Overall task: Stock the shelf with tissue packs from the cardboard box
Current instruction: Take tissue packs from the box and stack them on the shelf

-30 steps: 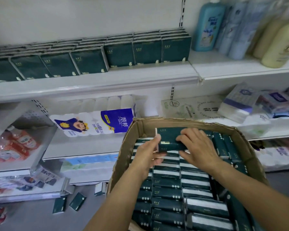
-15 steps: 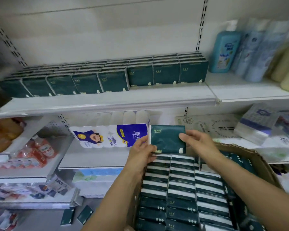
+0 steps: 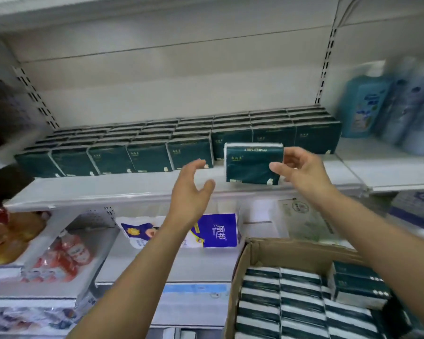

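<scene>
Pack (image 3: pixel 249 165) is at the shelf (image 3: pixel 108 189) front edge, pinched in your right hand (image 3: pixel 304 170); your left hand (image 3: pixel 191 187) hovers spread, empty. Rows (image 3: pixel 152 155) look mostly filled; box (image 3: pixel 291 250) holds plenty more.

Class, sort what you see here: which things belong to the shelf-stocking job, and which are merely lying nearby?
Job: held tissue pack, right hand pinching it, left hand, shelved tissue packs, shelf, cardboard box.
Lying about: blue bottles, toilet roll pack, red packets.
</scene>
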